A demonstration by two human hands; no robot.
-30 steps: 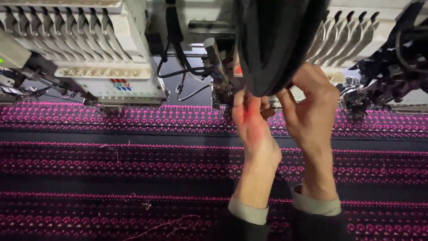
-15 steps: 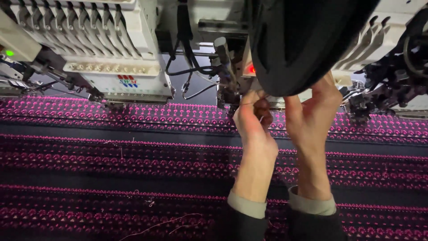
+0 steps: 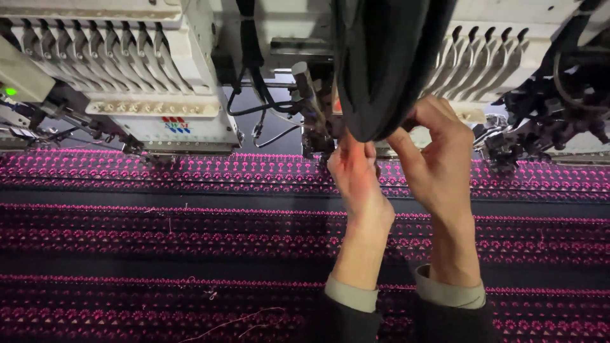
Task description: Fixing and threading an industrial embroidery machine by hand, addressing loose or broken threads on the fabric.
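My left hand [image 3: 359,185] reaches up to the needle area [image 3: 321,136] of the middle embroidery head, its fingertips pinched together just below it. My right hand [image 3: 437,162] is raised beside it, thumb and fingers curled toward each other, the tips partly hidden behind a large black shape [image 3: 387,63] that hangs close to the camera. No thread or part shows clearly between the fingers of either hand. Both wrists wear dark sleeves with pale cuffs [image 3: 352,293].
A white multi-needle embroidery head [image 3: 136,76] stands at the left, another head [image 3: 546,121] at the right. Black cables [image 3: 254,95] hang between them. Dark fabric with rows of pink stitching [image 3: 159,235] is stretched flat below. Loose threads [image 3: 235,321] lie on it.
Both hands have stayed at the middle head's needle area with small finger movements. The view has shifted slightly, so the black shape covers more of the right fingertips.
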